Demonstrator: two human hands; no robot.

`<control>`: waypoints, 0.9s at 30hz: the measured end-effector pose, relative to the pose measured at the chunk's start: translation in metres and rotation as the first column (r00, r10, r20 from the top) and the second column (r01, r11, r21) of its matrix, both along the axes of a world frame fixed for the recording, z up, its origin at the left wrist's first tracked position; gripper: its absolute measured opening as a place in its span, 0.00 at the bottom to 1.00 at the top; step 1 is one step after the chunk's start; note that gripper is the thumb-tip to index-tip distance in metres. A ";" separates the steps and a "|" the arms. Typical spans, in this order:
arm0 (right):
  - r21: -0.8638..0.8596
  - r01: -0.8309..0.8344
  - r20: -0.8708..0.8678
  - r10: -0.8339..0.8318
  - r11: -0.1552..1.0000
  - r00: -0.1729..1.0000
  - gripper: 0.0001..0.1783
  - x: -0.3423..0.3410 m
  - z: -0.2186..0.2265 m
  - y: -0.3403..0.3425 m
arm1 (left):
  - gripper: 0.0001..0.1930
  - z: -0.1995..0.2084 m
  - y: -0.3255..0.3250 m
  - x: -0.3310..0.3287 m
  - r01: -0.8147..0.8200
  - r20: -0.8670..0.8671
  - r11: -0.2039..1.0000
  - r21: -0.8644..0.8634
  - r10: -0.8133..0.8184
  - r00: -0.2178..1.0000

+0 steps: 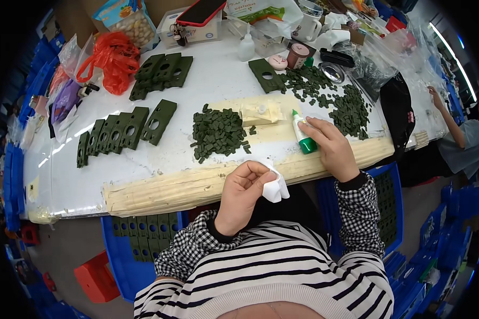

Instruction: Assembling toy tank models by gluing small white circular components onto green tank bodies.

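My left hand (pixel 240 195) is closed, pinching a crumpled white tissue (pixel 274 189) just past the table's front edge. On the table, my right hand (pixel 332 150) has its fingers curled over a small white glue bottle (pixel 306 144) with a green nozzle and a green base. The bottle lies tilted beside a block wrapped in cream tape (pixel 262 112). Left of that block is a heap of small dark green pieces (pixel 218 133). Flat dark green plates with round holes (pixel 134 127) lean in a row at the left, and one more plate (pixel 159 122) lies at the row's end.
More green plates (pixel 162 72) are stacked farther back, with loose green pieces (pixel 351 111) at the right. A red plastic bag (pixel 114 61), a phone (pixel 201 11) and a mug (pixel 307 24) stand behind. Padding (pixel 165 189) lines the front edge. Blue trays (pixel 123 276) sit below.
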State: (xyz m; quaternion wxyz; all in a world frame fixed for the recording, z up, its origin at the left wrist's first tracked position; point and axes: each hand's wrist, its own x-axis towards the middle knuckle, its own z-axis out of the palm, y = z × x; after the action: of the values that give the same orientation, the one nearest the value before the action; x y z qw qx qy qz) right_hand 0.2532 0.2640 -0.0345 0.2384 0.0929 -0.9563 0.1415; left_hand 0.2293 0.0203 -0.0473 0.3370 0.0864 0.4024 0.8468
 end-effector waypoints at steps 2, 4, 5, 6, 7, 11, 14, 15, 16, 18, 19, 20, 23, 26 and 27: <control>0.004 0.010 -0.008 -0.010 1.000 1.000 0.29 0.003 0.007 0.003 | 0.03 0.001 0.003 0.000 -0.023 -0.014 1.000 -0.012 0.023 1.000; -0.293 -0.041 0.014 0.048 0.955 0.999 0.26 0.014 0.019 -0.013 | 0.03 0.001 0.009 -0.002 -0.062 -0.040 0.998 -0.006 0.062 0.997; -0.432 -0.059 0.022 0.076 0.900 0.997 0.26 0.022 0.028 -0.024 | 0.04 0.001 0.013 -0.003 -0.048 -0.043 0.999 0.012 0.049 0.998; -0.468 -0.140 0.042 0.180 0.873 0.983 0.27 0.027 0.034 -0.033 | 0.04 0.000 0.018 -0.003 -0.032 -0.046 0.999 0.024 0.033 0.998; -0.505 -0.216 0.058 0.282 0.836 0.958 0.28 0.030 0.039 -0.042 | 0.04 -0.001 0.022 -0.004 -0.015 -0.048 0.999 0.036 0.017 0.999; -0.479 -0.196 0.016 0.232 0.856 0.973 0.26 0.036 0.030 -0.050 | 0.06 0.002 0.039 -0.003 0.094 -0.145 0.995 0.037 -0.088 0.986; -0.517 -0.194 0.027 0.243 0.834 0.970 0.19 0.038 0.032 -0.029 | 0.12 0.009 0.043 -0.003 0.156 -0.258 0.988 0.012 -0.147 0.955; -0.549 -0.171 0.032 0.225 0.818 0.974 0.18 0.036 0.035 -0.025 | 0.13 0.010 0.043 -0.003 0.173 -0.274 0.985 0.005 -0.165 0.947; -0.580 -0.150 0.038 0.210 0.801 0.977 0.18 0.032 0.039 -0.022 | 0.15 0.004 0.039 -0.005 0.211 -0.325 0.976 -0.049 -0.215 0.921; -0.681 0.021 0.129 0.091 0.732 0.988 0.14 0.030 0.043 -0.012 | 0.15 0.012 0.035 -0.006 0.173 -0.348 0.982 -0.068 -0.186 0.919; -0.724 0.043 0.103 0.046 0.689 0.994 0.11 0.023 0.046 -0.005 | 0.16 0.015 0.032 -0.006 0.149 -0.358 0.986 -0.077 -0.167 0.919; -0.666 0.022 0.075 0.038 0.746 0.996 0.12 0.014 0.053 0.009 | 0.16 0.017 0.026 -0.007 0.139 -0.368 0.986 -0.088 -0.162 0.916; -0.580 0.031 -0.056 -0.078 0.814 0.995 0.15 -0.019 0.065 0.073 | 0.15 0.021 0.006 -0.011 0.105 -0.412 0.983 -0.148 -0.158 0.897; -0.318 0.146 -0.168 -0.208 0.937 0.964 0.26 -0.058 0.079 0.128 | 0.12 0.032 -0.021 -0.019 -0.067 -0.544 0.962 -0.264 -0.092 0.834; -0.180 0.215 -0.187 -0.248 0.960 0.951 0.27 -0.065 0.078 0.132 | 0.11 0.034 -0.032 -0.025 -0.184 -0.620 0.933 -0.310 -0.052 0.783</control>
State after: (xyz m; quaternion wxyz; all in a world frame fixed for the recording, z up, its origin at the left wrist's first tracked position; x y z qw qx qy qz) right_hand 0.1881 0.3961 0.0434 0.3583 -0.0248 -0.9163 0.1773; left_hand 0.2044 -0.0119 -0.0128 0.1661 0.2823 0.6388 0.6961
